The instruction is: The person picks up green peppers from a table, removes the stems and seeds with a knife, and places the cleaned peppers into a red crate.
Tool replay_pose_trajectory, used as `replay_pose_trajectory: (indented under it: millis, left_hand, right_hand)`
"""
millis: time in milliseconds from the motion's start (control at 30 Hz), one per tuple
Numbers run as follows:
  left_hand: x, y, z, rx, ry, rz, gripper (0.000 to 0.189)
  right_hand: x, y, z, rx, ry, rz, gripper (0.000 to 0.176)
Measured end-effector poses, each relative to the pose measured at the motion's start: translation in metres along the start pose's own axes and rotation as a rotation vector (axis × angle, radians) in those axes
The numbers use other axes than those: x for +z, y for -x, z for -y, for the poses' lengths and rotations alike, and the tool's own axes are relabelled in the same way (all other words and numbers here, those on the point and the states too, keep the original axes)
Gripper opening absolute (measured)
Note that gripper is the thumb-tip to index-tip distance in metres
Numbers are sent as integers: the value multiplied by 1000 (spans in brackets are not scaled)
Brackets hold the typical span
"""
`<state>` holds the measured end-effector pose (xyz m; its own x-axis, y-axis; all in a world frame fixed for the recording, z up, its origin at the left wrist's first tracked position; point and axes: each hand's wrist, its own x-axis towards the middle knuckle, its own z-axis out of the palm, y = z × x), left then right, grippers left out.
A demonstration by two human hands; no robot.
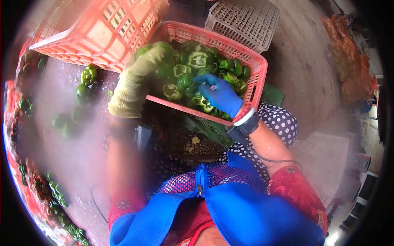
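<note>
- Around the edges of the head view, stretches away to a dusty floor [297, 53], with a grey crate [242, 24] just behind the pink crate [259, 84] and an upended red crate [88, 46] beside it.
- On the left, spreads out as a pinkish surface [88, 164], with loose peppers [88, 75] lying outside the pink crate.
- Looks well advanced inside the pink crate: heaped with green peppers [185, 80], several cut open [198, 60], pale insides showing.
- Seems unfinished at the loose peppers, judging by whole ones outside; impossible to tell how many remain.
- With the left hand [161, 51], yellow-gloved and blurred, reaches over the crate's far left part; cannot tell finger spread or hold.
- With the right hand [219, 92], blue-gloved, bends fingers loosely over the heap; cannot tell whether anything is held.
</note>
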<state>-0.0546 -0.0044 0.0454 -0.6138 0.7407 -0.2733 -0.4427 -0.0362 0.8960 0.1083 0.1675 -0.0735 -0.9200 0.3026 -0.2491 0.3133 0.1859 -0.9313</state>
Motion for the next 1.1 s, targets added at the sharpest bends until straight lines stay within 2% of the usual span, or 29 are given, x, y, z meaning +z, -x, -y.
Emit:
replay_pose_trajectory:
  millis: [33,67,100,133,167,267,333,400,467,567,600,633,700,800,867,933,967,1000,1067,1100]
  left_hand:
    - [-7,-4,-1,-7,-151,47,49]
    - [-10,-6,0,-16,-302,95,51]
    - [4,0,6,-72,-406,-26,66]
    - [24,8,19,18,-819,-82,80]
    - [29,9,27,54,-878,-19,85]
    - [29,3,41,136,-902,85,90]
    - [20,-2,53,254,-807,122,90]
    - [25,0,49,293,-873,105,85]
    - [27,0,52,394,-913,109,81]
    - [27,0,41,111,-619,162,77]
    - [23,-1,40,74,-549,176,75]
    - [19,-3,39,35,-480,189,73]
    - [15,-1,31,-89,-286,236,67]
    - [1,-7,36,-81,55,256,54]
    - [-4,-10,39,-32,162,327,56]
    - [-4,-13,47,24,370,391,61]
    - [-8,-18,47,71,265,390,90]
    - [-9,-18,48,72,290,396,91]
    - [-5,-14,46,74,334,405,92]
    - [5,-11,43,69,349,388,92]
  right_hand:
    - [-8,1,2,147,-297,61,47]
    - [-12,2,27,123,-403,73,48]
    - [-15,5,58,104,-511,83,50]
    - [-16,11,69,92,-630,80,51]
    - [-23,10,65,150,-537,184,56]
    - [-13,11,64,48,-581,138,57]
    - [-9,16,62,189,-782,173,53]
    - [-6,20,61,326,-988,203,49]
    - [-11,26,74,311,-916,195,50]
    - [-17,23,68,319,-769,198,50]
    - [-16,20,60,326,-714,204,50]
    - [-10,20,54,284,-759,151,45]
    - [-9,18,51,338,-847,190,43]
    - [-6,14,48,289,-1097,266,48]
    - [-4,10,43,204,-1297,320,53]
    - [-6,-5,13,-23,-1564,749,61]
    - [-8,-2,18,30,-1592,633,62]
    - [-11,3,21,83,-1617,518,62]
    - [-35,-2,17,11,-1540,607,62]
    - [-47,2,23,26,-1440,516,58]
